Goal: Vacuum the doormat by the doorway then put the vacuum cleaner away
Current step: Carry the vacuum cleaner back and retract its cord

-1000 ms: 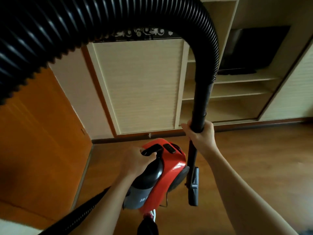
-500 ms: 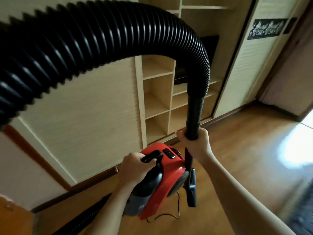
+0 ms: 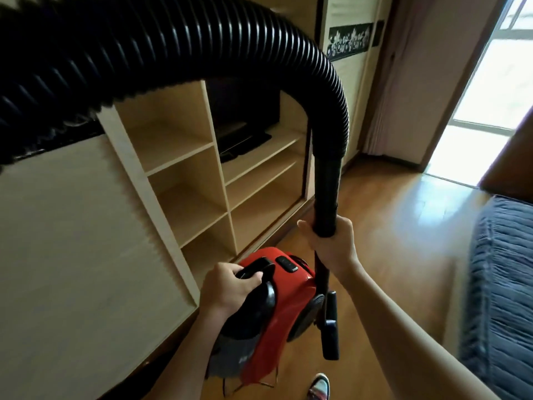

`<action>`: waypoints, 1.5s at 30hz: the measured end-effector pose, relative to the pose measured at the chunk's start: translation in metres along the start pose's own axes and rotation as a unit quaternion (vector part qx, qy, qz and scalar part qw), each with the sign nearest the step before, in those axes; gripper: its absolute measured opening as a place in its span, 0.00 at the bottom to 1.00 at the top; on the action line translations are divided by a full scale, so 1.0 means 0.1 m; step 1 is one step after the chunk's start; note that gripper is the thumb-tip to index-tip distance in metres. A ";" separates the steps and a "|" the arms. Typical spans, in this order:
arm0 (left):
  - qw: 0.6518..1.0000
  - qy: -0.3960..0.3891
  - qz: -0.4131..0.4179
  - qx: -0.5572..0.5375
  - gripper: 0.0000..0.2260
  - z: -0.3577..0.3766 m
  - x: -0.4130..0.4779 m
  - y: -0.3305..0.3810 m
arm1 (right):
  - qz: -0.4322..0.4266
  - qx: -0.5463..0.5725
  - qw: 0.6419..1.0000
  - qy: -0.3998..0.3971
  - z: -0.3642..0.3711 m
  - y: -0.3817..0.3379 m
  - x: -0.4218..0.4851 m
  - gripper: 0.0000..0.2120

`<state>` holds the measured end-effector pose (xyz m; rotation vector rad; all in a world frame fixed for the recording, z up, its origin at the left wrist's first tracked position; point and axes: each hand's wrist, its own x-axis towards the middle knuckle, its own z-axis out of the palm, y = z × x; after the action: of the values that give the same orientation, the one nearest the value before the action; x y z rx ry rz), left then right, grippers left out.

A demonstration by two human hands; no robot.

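Note:
I carry a red and black canister vacuum cleaner off the floor. My left hand grips its black top handle. My right hand is wrapped round the black rigid tube just below the hose cuff. The ribbed black hose arches from that tube up over the view to the upper left. A narrow black nozzle hangs at the tube's lower end beside the body. A thin cord dangles under the vacuum. No doormat shows.
A light wooden shelf unit with open compartments and a dark flat device stands left and ahead. Wooden floor runs toward a bright doorway at the upper right. A blue ribbed cover fills the right edge. A patterned shoe shows below.
The view has swung right: the orange wall is gone, the shelves, bright doorway and blue cover have come in. Both hands keep their grips on the vacuum.

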<state>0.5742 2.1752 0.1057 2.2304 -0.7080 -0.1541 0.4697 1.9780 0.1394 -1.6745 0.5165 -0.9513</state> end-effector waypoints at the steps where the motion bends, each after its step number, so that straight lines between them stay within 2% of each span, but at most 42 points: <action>1: 1.000 -0.013 0.003 -0.003 0.26 0.11 0.20 0.03 | 0.007 -0.003 1.000 0.011 -0.03 0.10 0.18 0.16; 3: 0.999 -0.041 0.002 -0.024 0.26 0.36 0.63 0.09 | 0.013 -0.008 0.999 0.035 -0.11 0.30 0.57 0.17; 6: 0.995 -0.065 -0.003 -0.072 0.22 0.72 1.26 0.23 | 0.008 -0.013 0.998 0.065 -0.27 0.58 1.18 0.20; 10: 0.992 -0.098 -0.007 -0.073 0.20 1.11 2.00 0.56 | 0.008 -0.012 0.996 0.092 -0.53 0.85 1.92 0.22; 15: 0.993 -0.115 0.011 -0.038 0.22 1.45 2.73 0.96 | 0.007 -0.043 0.993 0.112 -0.84 1.09 2.63 0.14; 19: 0.993 -0.114 0.023 -0.013 0.23 1.68 3.29 1.22 | 0.005 -0.047 0.989 0.140 -1.01 1.24 3.12 0.13; 29: 0.988 -0.147 0.038 -0.009 0.24 2.47 4.90 1.45 | 0.011 -0.110 0.977 0.185 -1.13 1.96 4.53 0.14; 38: 0.971 -0.224 0.042 -0.070 0.18 3.13 6.66 1.74 | 0.040 -0.159 0.960 0.228 -1.10 2.45 6.10 0.15; 45: 0.964 -0.245 0.079 -0.061 0.23 3.64 7.56 2.23 | 0.056 -0.158 0.948 0.270 -1.47 2.78 6.90 0.17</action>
<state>0.9919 1.4141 0.0959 2.0186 -1.1047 -0.6680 0.7902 1.2915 0.1182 -1.6289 1.1705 -1.2995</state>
